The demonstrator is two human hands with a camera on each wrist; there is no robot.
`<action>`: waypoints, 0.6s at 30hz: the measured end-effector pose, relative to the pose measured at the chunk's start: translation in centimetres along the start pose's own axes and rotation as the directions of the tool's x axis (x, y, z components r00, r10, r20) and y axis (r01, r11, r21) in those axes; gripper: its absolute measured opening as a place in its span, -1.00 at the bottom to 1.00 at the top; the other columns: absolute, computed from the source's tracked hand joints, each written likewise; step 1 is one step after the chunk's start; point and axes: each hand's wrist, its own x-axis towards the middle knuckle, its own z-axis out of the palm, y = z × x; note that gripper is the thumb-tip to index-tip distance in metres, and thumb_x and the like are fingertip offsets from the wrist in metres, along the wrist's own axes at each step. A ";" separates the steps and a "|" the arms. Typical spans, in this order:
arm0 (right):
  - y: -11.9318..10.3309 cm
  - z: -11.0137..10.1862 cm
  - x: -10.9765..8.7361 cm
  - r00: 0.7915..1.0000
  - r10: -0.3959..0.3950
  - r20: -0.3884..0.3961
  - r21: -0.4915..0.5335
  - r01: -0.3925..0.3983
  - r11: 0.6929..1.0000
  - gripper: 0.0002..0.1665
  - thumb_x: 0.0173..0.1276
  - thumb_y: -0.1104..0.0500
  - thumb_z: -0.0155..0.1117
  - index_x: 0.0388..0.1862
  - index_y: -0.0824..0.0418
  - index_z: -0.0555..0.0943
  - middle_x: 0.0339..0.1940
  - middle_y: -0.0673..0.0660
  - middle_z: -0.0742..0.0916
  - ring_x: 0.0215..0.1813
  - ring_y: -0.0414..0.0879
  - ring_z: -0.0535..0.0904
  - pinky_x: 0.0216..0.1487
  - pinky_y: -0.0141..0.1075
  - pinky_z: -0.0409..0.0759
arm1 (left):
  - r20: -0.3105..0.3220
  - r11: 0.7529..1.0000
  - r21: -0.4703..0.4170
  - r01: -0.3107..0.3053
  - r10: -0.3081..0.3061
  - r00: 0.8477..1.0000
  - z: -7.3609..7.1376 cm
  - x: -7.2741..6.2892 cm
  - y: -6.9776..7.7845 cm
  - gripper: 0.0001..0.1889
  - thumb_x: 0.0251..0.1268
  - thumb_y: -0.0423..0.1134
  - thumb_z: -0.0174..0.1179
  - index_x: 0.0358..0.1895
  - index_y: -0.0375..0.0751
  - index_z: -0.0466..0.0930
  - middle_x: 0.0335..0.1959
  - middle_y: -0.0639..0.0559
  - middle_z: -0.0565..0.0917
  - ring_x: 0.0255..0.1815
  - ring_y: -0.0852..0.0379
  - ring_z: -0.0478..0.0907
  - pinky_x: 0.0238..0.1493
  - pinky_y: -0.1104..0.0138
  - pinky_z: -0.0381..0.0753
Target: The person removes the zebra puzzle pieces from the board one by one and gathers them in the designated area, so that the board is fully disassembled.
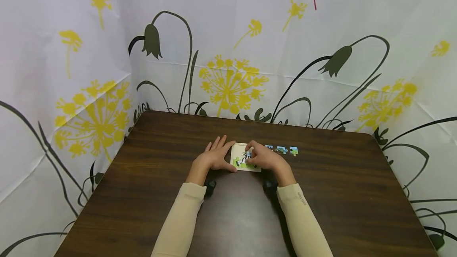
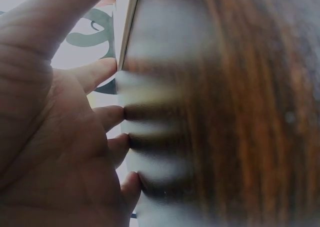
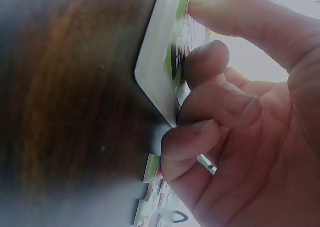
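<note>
A small square puzzle board point(image 1: 233, 153) with a pale frame lies on the table, showing a zebra-like picture over green. My left hand point(image 1: 215, 158) is spread at its left side, index finger and thumb at the two left corners. In the left wrist view the other fingertips point(image 2: 116, 116) rest on the table. Over the board's right half, my right hand point(image 1: 265, 158) has thumb and index finger bent down around a puzzle piece point(image 1: 248, 154) at the picture, its outline mostly hidden. The right wrist view shows the thumb on the board's green part and the other fingers curled.
Several loose puzzle pieces point(image 1: 281, 150) lie in a row right of the board, partly behind my right hand. The dark wooden table point(image 1: 339, 193) reaches back to a white flower-printed cloth point(image 1: 228, 19). Dark wrist devices point(image 1: 210, 187) sit under both wrists.
</note>
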 end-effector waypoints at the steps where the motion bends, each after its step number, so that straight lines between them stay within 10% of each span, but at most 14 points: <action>1: -0.1 -0.1 0.0 1.000 -0.003 0.003 0.008 0.003 1.000 -0.53 0.56 0.20 0.37 0.32 0.24 0.43 -0.52 0.03 0.57 -0.53 -0.13 0.37 -0.42 -0.27 0.39 | 0.000 1.000 -0.004 -0.001 0.001 1.000 -0.1 -0.1 0.0 0.23 0.21 0.23 0.56 0.82 0.17 -0.09 0.84 -0.11 -0.36 0.84 -0.17 -0.51 0.78 -0.19 -0.45; 9: -0.1 0.0 0.0 0.998 -0.055 -0.024 0.029 0.055 0.998 -0.55 0.56 0.24 0.37 0.19 0.17 0.30 -0.47 0.10 0.66 -0.50 -0.11 0.44 -0.38 -0.26 0.43 | -0.014 1.000 -0.005 -0.009 0.009 1.000 0.1 0.1 -0.4 0.23 0.20 0.25 0.56 0.81 0.20 -0.08 0.84 -0.09 -0.35 0.84 -0.17 -0.51 0.78 -0.21 -0.44; 18: -1.1 -0.8 -0.8 0.976 -0.094 -0.195 -0.094 0.076 0.993 -0.97 0.64 0.16 0.26 -0.07 0.09 0.63 -0.37 0.08 0.63 -0.46 -0.09 0.47 -0.40 -0.23 0.46 | -0.029 1.000 -0.007 -0.012 0.012 1.000 0.3 0.1 -0.5 0.23 0.17 0.27 0.57 0.81 0.22 -0.05 0.85 -0.07 -0.33 0.85 -0.15 -0.49 0.78 -0.22 -0.43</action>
